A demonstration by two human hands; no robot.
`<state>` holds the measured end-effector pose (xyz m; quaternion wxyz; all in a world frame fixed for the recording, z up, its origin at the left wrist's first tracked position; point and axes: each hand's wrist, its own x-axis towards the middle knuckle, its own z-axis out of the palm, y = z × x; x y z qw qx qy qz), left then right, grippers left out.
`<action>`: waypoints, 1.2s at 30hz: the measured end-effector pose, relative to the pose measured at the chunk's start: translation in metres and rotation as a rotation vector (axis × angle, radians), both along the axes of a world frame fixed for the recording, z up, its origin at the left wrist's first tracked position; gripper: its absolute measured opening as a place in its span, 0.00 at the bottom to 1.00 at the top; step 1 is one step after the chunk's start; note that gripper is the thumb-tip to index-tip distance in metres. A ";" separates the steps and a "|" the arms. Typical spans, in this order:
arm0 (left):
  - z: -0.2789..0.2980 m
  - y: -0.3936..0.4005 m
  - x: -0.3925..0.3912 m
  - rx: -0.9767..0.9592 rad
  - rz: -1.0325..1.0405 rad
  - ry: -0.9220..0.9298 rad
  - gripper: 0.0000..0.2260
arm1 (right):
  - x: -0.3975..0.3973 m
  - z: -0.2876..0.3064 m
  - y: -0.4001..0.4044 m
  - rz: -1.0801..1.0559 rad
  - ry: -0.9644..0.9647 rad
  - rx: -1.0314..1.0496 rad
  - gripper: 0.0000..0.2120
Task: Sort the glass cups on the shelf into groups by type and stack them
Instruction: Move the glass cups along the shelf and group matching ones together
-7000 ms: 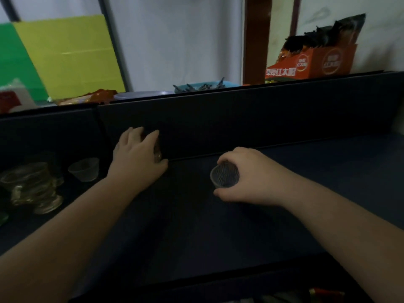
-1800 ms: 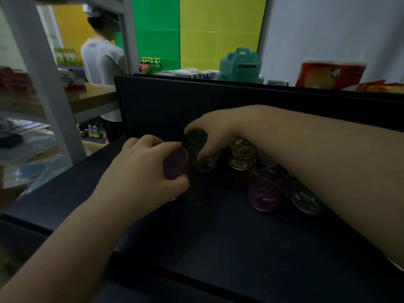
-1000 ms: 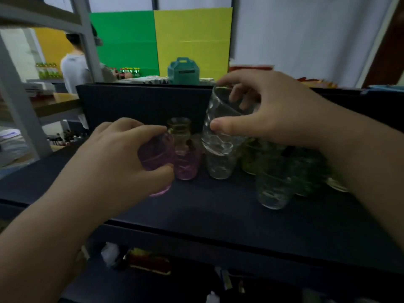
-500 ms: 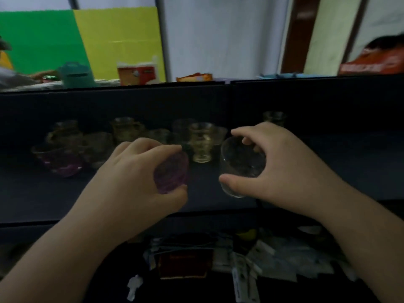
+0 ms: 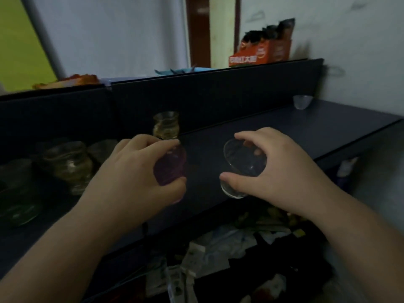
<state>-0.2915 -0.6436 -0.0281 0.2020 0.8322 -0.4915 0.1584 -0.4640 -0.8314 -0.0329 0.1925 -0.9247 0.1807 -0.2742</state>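
1. At the far left of the shelf (image 5: 284, 127) stands a dark crowd of unsorted glass cups (image 5: 65, 162), close together; their types are hard to tell in this light.
2. Just right of them, near the back wall, an amber cup (image 5: 166, 125) stands upright alone.
3. The left hand (image 5: 140, 180) holds a purple cup (image 5: 171, 166) in the air over the shelf. Its grip is curled round the cup, fingers on top and thumb below.
4. The right hand (image 5: 277, 169) holds a clear cup (image 5: 242, 169), tilted with its mouth toward the camera. Here the grip pinches it, fingers over the rim and thumb on the lower wall.
5. At the far right end, well apart, a small clear cup (image 5: 302, 101) stands alone.
6. I judge that the step in hand is to carry two different types to the bare right part of the shelf. The next move calls for setting each cup down upright and apart, so that every type begins its own group.
7. Compared with half a second ago, the view has turned to the right: the crowd of cups is now at the left edge, and the shelf's right end with the small cup is newly seen. Both hands hold the same cups as before, in much the same grips.
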 end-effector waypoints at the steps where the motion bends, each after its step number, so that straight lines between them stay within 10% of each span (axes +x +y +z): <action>1: 0.001 -0.012 0.001 0.004 -0.026 0.003 0.36 | -0.004 -0.001 -0.008 -0.030 -0.001 -0.002 0.40; 21: -0.005 -0.241 -0.081 0.017 0.045 0.041 0.36 | -0.059 0.000 -0.245 0.029 -0.020 -0.079 0.41; 36: -0.001 -0.328 -0.020 0.071 0.286 -0.020 0.34 | 0.047 0.008 -0.349 0.158 0.045 -0.114 0.43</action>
